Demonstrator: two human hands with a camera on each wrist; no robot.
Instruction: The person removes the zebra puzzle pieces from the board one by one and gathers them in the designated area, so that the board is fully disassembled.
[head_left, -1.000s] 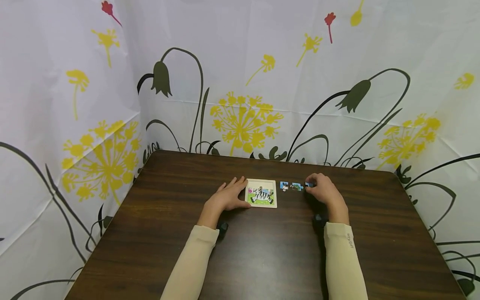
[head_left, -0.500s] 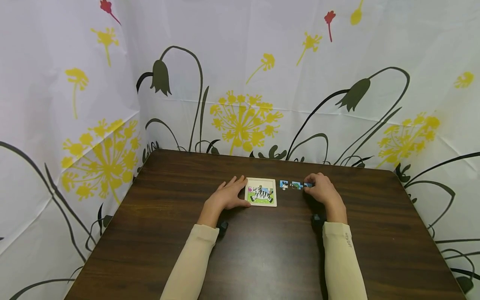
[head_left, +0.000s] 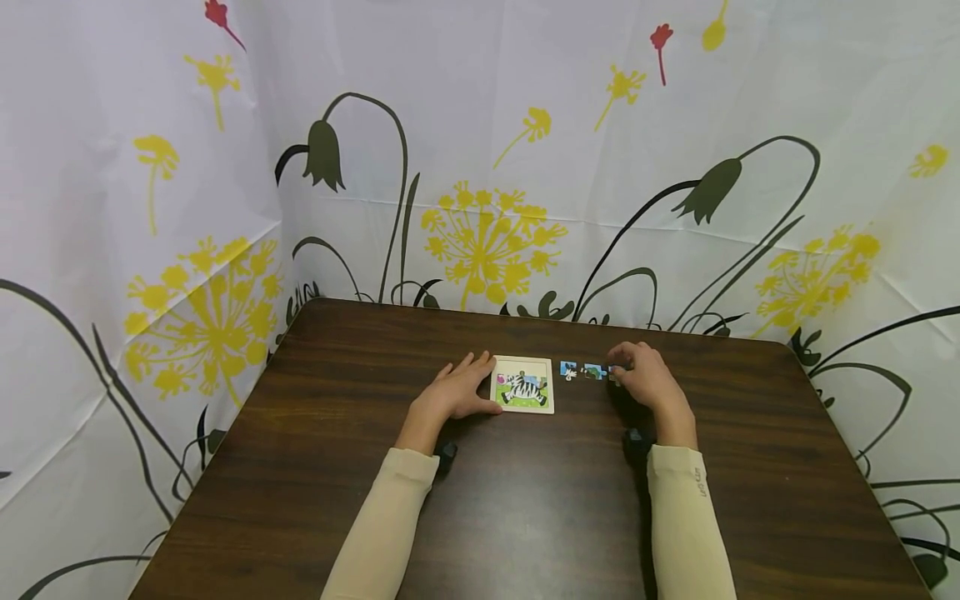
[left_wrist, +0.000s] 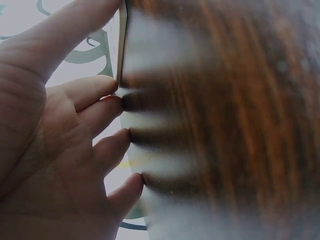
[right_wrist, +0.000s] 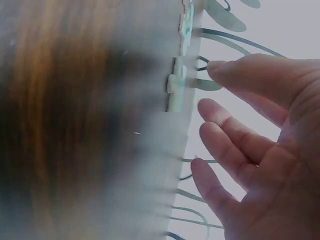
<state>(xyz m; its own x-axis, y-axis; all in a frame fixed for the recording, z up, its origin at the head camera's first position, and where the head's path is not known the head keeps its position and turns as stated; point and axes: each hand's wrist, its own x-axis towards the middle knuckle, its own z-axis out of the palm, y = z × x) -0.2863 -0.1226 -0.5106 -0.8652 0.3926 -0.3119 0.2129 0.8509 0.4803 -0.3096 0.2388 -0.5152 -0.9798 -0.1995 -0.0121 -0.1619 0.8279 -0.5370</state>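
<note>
In the head view, a square wooden puzzle tray (head_left: 523, 360) lies flat on the table, holding a partly filled zebra picture (head_left: 523, 390). My left hand (head_left: 450, 395) rests beside it with fingers spread, thumb at the near left corner and index finger at the far left corner. To the tray's right lie a zebra-head jigsaw piece (head_left: 568, 371) and a blue and green jigsaw piece (head_left: 593, 372). A third jigsaw piece (right_wrist: 175, 86) is partly hidden under my right hand (head_left: 649, 380). The right wrist view shows that hand's fingers loosely bent and apart from the piece.
The dark wood table (head_left: 532, 508) ends at a back edge just beyond the pieces. Behind it hangs a white curtain (head_left: 480, 100) printed with flowers. Dark wrist cameras sit under both wrists.
My right hand slid the third piece slightly left toward the other two, then its fingers loosened and lifted from it. My left hand stays at the tray.
</note>
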